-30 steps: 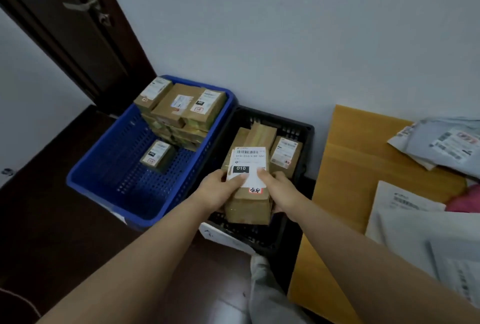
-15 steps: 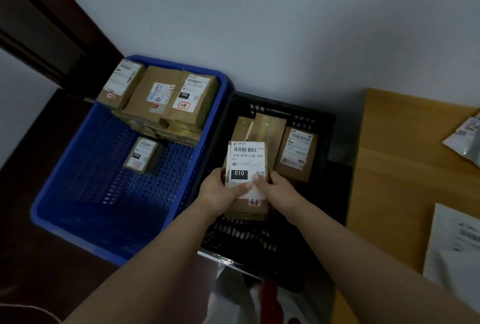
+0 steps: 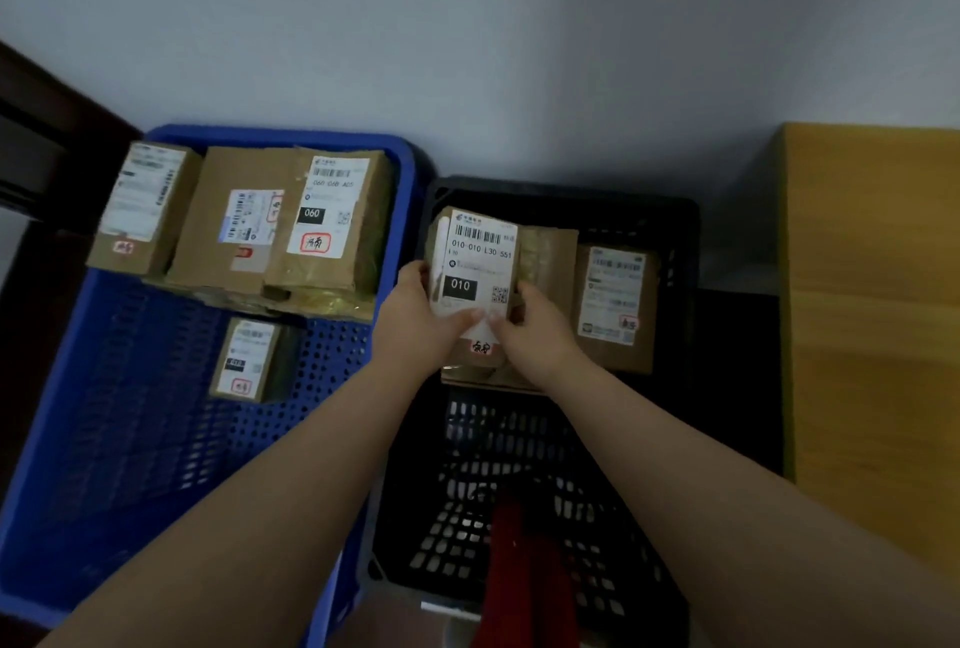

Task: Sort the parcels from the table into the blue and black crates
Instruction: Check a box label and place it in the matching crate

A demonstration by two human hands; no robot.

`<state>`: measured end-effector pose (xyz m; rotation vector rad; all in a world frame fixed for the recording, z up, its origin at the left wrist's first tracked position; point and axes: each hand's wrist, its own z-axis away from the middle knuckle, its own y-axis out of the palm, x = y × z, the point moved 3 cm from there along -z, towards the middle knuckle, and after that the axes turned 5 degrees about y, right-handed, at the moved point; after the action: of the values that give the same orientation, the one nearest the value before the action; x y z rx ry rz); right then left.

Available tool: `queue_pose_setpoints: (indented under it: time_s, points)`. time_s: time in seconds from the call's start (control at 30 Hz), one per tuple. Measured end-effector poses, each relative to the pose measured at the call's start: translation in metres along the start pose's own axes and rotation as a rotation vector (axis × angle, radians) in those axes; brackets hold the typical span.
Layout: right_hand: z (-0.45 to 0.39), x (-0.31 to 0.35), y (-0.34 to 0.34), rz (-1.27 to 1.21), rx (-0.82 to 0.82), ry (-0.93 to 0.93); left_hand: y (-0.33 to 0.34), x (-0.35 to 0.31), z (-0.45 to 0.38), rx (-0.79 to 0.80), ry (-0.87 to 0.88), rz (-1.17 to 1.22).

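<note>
Both my hands hold a brown cardboard parcel [image 3: 475,262] with a white label marked 010, over the back of the black crate [image 3: 524,470]. My left hand [image 3: 421,320] grips its left side and my right hand [image 3: 530,330] its right side. Behind and under it lie other brown parcels in the black crate, one labelled box [image 3: 615,307] at the right. The blue crate [image 3: 130,439] on the left holds three labelled boxes stacked at the back, including one marked 060 [image 3: 327,221], and a small box [image 3: 249,361] on its floor.
The wooden table [image 3: 872,314] edge stands to the right of the black crate. A grey wall runs behind both crates. A dark door frame [image 3: 41,138] is at the far left. Something red [image 3: 524,574] shows at the bottom, over the black crate's near side.
The view has moved closer and tilted down over the crates; the table's parcels have left the view. My hands have carried the 010 parcel deeper toward the back of the black crate.
</note>
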<state>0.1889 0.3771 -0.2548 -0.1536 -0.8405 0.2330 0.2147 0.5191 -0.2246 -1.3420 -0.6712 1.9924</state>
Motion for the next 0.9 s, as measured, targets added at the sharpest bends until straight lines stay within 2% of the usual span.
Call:
queue_pose_setpoints:
  time_s: [0.2, 0.53, 0.6, 0.67, 0.73, 0.77, 0.9]
  points:
    - [-0.031, -0.004, 0.006, 0.024, 0.018, 0.014, 0.020, 0.010, -0.030, 0.074, -0.008, -0.071]
    - [-0.041, -0.005, 0.009, 0.060, 0.064, -0.016, 0.022, 0.012, -0.045, 0.106, 0.066, -0.298]
    - [-0.042, -0.007, 0.009, 0.154, 0.022, -0.017, 0.022, 0.006, -0.042, 0.064, 0.097, -0.374]
    - [-0.043, -0.010, 0.003, 0.351, -0.062, -0.029, 0.027, -0.005, -0.036, 0.015, 0.281, -0.568]
    - [-0.042, -0.013, -0.004, 0.571, -0.136, -0.071, 0.039, -0.012, -0.029, 0.063, 0.493, -0.760]
    - [-0.043, -0.015, -0.007, 0.639, -0.145, -0.096, 0.045, -0.010, -0.030, 0.116, 0.525, -0.817]
    - [-0.054, -0.027, -0.018, 0.774, -0.049, -0.150, 0.052, 0.011, -0.044, 0.283, 0.432, -0.970]
